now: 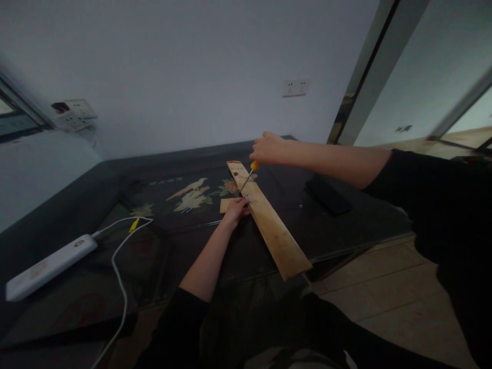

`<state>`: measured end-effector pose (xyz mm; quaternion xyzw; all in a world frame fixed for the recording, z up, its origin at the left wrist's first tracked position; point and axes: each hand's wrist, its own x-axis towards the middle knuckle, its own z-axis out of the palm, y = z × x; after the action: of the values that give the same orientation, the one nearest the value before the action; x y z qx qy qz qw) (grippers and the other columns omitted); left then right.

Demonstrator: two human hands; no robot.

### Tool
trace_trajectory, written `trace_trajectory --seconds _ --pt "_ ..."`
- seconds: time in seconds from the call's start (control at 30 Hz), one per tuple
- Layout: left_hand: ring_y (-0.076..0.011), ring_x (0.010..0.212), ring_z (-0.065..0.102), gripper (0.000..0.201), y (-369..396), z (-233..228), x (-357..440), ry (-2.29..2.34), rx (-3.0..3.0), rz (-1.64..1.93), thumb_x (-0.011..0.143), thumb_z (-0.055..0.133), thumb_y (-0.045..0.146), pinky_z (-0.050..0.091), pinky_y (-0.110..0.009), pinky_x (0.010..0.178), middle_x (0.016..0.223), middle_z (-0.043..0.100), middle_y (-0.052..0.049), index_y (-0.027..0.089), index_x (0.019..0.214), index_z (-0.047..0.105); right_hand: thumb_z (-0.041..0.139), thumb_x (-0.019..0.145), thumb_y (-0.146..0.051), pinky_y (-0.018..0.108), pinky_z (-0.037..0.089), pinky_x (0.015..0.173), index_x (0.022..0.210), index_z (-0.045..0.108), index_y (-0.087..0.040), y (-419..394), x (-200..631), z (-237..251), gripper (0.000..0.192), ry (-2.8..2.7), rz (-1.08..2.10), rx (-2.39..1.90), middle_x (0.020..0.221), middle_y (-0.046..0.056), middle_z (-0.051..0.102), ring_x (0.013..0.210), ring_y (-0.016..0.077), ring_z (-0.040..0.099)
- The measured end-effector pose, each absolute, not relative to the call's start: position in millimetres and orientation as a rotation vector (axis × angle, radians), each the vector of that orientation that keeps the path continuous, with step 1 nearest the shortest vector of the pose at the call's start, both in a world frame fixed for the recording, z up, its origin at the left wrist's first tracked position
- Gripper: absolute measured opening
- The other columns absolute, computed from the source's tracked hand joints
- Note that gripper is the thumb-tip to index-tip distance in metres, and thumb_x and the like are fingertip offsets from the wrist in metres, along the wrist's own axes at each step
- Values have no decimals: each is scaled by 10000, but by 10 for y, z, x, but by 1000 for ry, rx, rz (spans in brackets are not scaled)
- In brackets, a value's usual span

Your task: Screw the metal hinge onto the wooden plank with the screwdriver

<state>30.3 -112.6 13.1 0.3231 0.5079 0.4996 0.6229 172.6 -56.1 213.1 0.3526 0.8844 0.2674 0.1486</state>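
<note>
The right hand (pixel 268 148) is closed around the orange handle of a slim screwdriver (pixel 248 179), whose metal shaft slants down to a small silvery metal fitting (pixel 247 198) on a long pale wooden plank (pixel 273 226). The left hand (pixel 236 209) presses flat, fingers together, on the plank just beside that fitting, touching a small light wooden block (pixel 226 205). The plank lies diagonally on a dark lacquered table (pixel 184 246) with a bird inlay, its near end jutting past the edge. A white power strip (pixel 48 266) and a flat black phone-like slab (pixel 328 195) rest well apart.
</note>
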Motion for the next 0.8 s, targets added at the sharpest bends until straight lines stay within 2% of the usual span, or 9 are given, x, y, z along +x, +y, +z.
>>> trace_trajectory --seconds 0.13,0.3,0.43,0.57,0.8 --pt "-105 550 654 73 -1132 149 315 1191 728 1150 863 627 102 550 -194 548 714 713 -45 120 806 669 631 909 -334 396 473 849 1293 594 -167 -496 1972 1973 421 2547 525 1268 1121 131 704 1046 279 653" --pt "-118 590 677 28 -1134 137 315 1127 738 1159 837 672 118 578 -223 609 772 734 -69 110 810 674 441 996 -385 371 494 831 1236 589 -110 -550 2426 1239 393 2514 198 1753 1250 205 624 1083 303 656" --pt "-141 597 692 33 -1131 136 318 1120 732 1167 829 680 122 586 -239 590 768 735 -83 101 806 672 436 1000 -367 324 478 846 1200 600 -130 -696 2641 645 352 2395 -59 2015 1246 170 624 1095 265 650" --pt "-136 585 688 28 -1130 142 319 1119 727 1168 844 655 110 587 -237 591 756 735 -76 101 829 675 405 1007 -329 308 464 856 1181 602 -105 -792 2643 370 345 2420 -77 2174 1197 157 648 1087 252 643" --pt "-141 582 692 9 -1135 156 321 1125 723 1169 826 685 107 582 -240 589 759 735 -74 105 818 679 382 1012 -294 309 435 931 1210 581 -57 -795 2531 297 367 2374 -5 2205 1216 206 646 1141 264 614"
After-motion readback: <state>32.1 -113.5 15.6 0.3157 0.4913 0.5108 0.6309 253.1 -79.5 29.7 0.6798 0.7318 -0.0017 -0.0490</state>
